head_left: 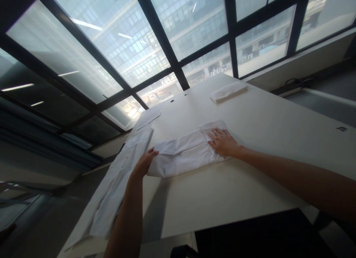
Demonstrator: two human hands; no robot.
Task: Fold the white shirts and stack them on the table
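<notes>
Head view: right hand [223, 143] open, flat on white cloth [186, 159], probably anchoring it; left hand [145, 162] pinches opposite end, likely for tension across surface [203, 202].

Left hand [146, 162] was pinching, thumb and fingers closed; right hand [223, 142] lay palm down, fingers spread. Both bare arms reached forward, right farther out sideways.

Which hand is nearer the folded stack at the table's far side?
Right. The right hand lies flat on the cloth, just nearer the wearer than the folded stack; the left hand grips the cloth's left end, farther off.
</notes>
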